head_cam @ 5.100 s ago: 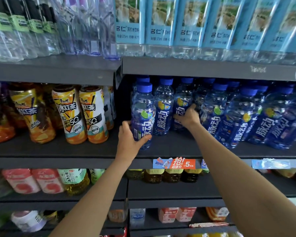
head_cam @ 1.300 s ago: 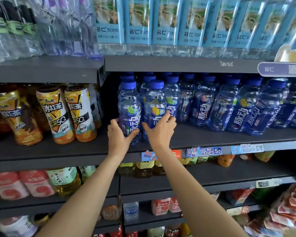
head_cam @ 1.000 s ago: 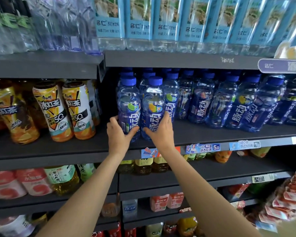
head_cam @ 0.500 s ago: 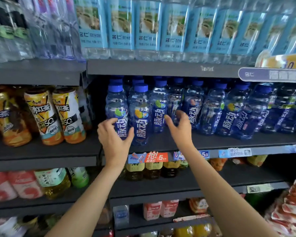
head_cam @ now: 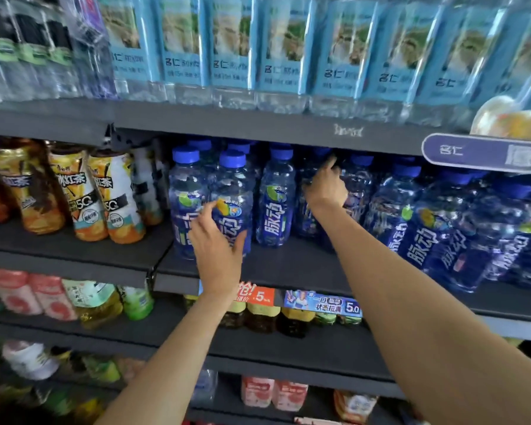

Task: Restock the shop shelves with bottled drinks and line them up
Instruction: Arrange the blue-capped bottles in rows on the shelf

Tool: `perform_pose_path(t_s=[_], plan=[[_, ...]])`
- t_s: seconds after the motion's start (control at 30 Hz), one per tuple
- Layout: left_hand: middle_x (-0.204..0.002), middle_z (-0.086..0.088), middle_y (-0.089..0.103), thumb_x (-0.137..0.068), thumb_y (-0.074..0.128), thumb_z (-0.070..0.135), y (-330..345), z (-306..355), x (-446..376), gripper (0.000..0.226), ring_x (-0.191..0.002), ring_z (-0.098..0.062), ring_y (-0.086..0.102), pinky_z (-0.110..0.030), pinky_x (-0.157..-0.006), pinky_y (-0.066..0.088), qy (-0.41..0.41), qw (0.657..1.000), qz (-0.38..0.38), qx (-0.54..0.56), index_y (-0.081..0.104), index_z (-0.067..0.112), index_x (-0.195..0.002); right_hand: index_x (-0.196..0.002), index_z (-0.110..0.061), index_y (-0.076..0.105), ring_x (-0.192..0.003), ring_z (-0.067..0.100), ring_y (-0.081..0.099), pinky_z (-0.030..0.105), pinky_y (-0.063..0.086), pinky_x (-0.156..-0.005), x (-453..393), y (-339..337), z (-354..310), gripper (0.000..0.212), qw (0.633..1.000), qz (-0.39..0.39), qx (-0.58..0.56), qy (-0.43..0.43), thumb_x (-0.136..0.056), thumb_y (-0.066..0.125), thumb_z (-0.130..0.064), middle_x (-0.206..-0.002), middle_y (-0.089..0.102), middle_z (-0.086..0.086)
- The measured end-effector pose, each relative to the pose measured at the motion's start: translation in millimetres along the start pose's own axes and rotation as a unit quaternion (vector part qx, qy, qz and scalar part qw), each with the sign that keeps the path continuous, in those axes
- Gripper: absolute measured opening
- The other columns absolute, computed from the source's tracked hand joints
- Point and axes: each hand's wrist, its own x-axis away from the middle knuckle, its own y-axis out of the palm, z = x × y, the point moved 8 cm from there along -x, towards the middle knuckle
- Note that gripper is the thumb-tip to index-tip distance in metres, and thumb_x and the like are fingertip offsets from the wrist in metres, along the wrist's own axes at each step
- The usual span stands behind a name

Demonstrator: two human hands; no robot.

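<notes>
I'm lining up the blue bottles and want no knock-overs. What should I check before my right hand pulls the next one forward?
1. Left hand steadies the front pair: ok, it rests on the yellow-fruit bottle, fingers loose.
2. Front pair upright: ok; the green-fruit bottle stands beside it.
3. Right hand has a firm grip: cannot tell, its fingers lie among the deeper bottles.
4. Free shelf in front of the right hand: ok.
5. Single bottle level with the front pair: not ok, it sits further back.
6. Right-side bottles upright: cannot tell, wide-angle view slants them.
</notes>
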Motion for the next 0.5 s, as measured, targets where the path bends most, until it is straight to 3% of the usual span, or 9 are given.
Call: perform_pose_path(t_s=[0.23, 0.37, 0.5], plan=[[-0.124, -0.014, 0.04, -0.083, 0.067, 0.018, 1.9, -0.2, -0.2, 0.062, -0.114, -0.026, 0.04, -0.032, -0.087, 0.039, 0.033, 0.999, -0.005, -0.033, 0.033, 0.01, -0.134, -0.135, -0.003, 0.027, -0.107, 0.042, 0.056, 0.041, 0.043, -0.071, 18.1, -5.6, -1.3, 0.067, 0.998, 0.044, -0.017, -0.047, -0.086, 0.064, -0.031, -0.134, 0.039, 0.019], [-0.121, -0.018, 0.043, -0.084, 0.066, 0.018, 2.5, -2.4, 0.9, 0.062, -0.112, -0.029, 0.042, -0.035, -0.086, 0.042, 0.046, 0.998, -0.001, -0.046, 0.033, 0.007, -0.135, -0.134, -0.005, 0.029, -0.095, 0.041, 0.06, 0.039, 0.045, -0.063, 42.5, -13.6, 1.6, 0.076, 0.994, 0.066, -0.013, -0.087, -0.08, 0.069, -0.04, -0.133, 0.037, 0.017], [-0.119, -0.019, 0.044, -0.083, 0.067, 0.018, 3.0, -3.0, 0.5, 0.063, -0.11, -0.03, 0.044, -0.036, -0.085, 0.044, 0.055, 0.997, -0.004, -0.051, 0.033, 0.005, -0.134, -0.135, -0.006, 0.031, -0.095, 0.039, 0.059, 0.037, 0.044, -0.065, 54.8, -24.6, 3.9, 0.084, 0.994, 0.054, -0.012, -0.093, -0.074, 0.072, -0.048, -0.137, 0.032, 0.016]])
